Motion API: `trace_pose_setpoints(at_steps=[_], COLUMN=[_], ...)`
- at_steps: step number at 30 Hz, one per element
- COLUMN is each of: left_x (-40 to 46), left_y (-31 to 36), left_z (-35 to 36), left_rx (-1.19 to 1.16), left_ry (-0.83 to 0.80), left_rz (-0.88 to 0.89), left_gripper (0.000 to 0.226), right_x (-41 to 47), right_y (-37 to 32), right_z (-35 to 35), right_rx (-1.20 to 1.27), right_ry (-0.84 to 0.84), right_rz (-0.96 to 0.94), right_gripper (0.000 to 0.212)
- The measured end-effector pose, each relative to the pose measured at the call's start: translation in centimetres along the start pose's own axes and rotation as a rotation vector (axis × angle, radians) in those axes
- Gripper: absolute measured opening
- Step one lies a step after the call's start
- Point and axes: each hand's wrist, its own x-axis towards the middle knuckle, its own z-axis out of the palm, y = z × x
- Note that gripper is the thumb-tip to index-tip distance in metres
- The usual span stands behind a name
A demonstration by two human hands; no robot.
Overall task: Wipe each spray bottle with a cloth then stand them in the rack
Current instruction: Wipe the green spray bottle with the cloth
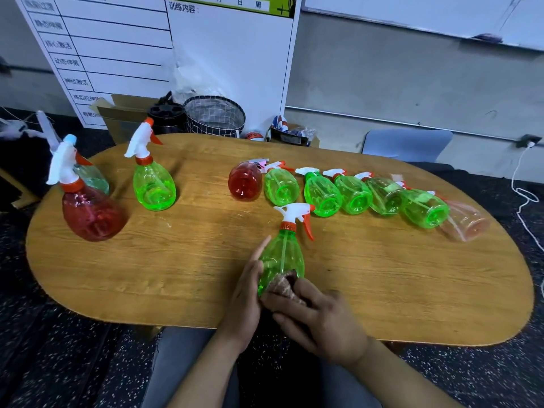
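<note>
**Wiping in progress: green bottle, lower centre of frame**

Green spray bottle (282, 256) sits at lower centre, above the near edge of the wooden table (412, 290), nozzle end pointing up-frame, white trigger head with orange collar and lever. Cannot tell whether its base rests on the table or is lifted.

Left hand (245, 293) lies along the bottle's left flank, fingers fairly straight and together against the plastic, steadying it. How far the thumb wraps is hidden. Right hand (319, 318) has its fingers curled, clamped on a brownish cloth (284, 285) pressed to the bottle's lower body.

Judgement: the step in hand is the wipe of this bottle.

Row of lying bottles (356, 194) at centre right: one red, five green, one pale pink at the far right end, bases toward the camera. These look unprocessed. Standing upright at upper left: a green bottle (153, 184), a red bottle (91, 210), and a clear bluish bottle (88, 172) just behind the red one.

No rack identifiable in view; the standing group at left may mark the finished side. Cannot confirm.

Next move calls for turning the bottle to reach unwiped faces, then standing it upright beside the left group without knocking the neighbours.
</note>
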Motion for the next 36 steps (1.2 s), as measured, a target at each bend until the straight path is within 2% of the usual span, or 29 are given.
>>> trace_pose_setpoints(at_steps=[2,4,6,8,11,16,18,21,24,27,31,36], left_x=[-0.2,-0.4,-0.5,-0.5,-0.7,-0.4,-0.4,-0.5,-0.5,-0.5,-0.6,-0.2], left_y=[-0.3,-0.3,0.0,0.2,-0.1,0.0,0.1,-0.2,-0.2,0.1,-0.3,-0.4], left_z=[0.0,0.0,0.1,0.1,-0.1,0.0,0.1,0.0,0.0,0.0,-0.4,-0.3], left_rx=[0.0,-0.01,-0.04,-0.075,-0.05,0.035,0.05,0.048,0.033,0.01,0.007,0.061], left_ry=[0.014,0.007,-0.011,-0.017,0.003,0.023,0.006,0.017,0.019,0.005,0.031,0.037], left_rz=[0.001,-0.014,-0.036,-0.048,-0.023,0.039,0.054,0.046,0.023,0.005,0.02,0.024], left_gripper=[0.046,0.046,0.047,0.047,0.047,0.05,0.049,0.047,0.048,0.052,0.05,0.05], right_x=[1.3,3.1,4.7,5.0,3.8,0.2,-0.3,1.0,4.2,6.0,4.1,0.3], right_y=[0.3,1.0,1.6,1.6,0.7,-0.9,-1.1,-0.7,0.9,1.9,0.4,-0.8], right_z=[-0.8,-1.3,-0.9,-0.1,0.4,0.1,-0.2,-1.1,-1.8,-0.9,-0.1,0.1], right_rx=[0.126,0.219,0.25,0.235,0.245,0.006,-0.01,0.08,0.161,0.181,0.185,0.019], right_ry=[0.109,0.231,0.246,0.203,0.185,0.004,-0.022,0.071,0.205,0.183,0.127,0.001], right_rz=[0.125,0.334,0.512,0.569,0.508,0.093,0.02,0.093,0.368,0.534,0.432,0.1], right_gripper=[0.031,0.032,0.035,0.038,0.037,0.034,0.033,0.032,0.033,0.038,0.039,0.035])
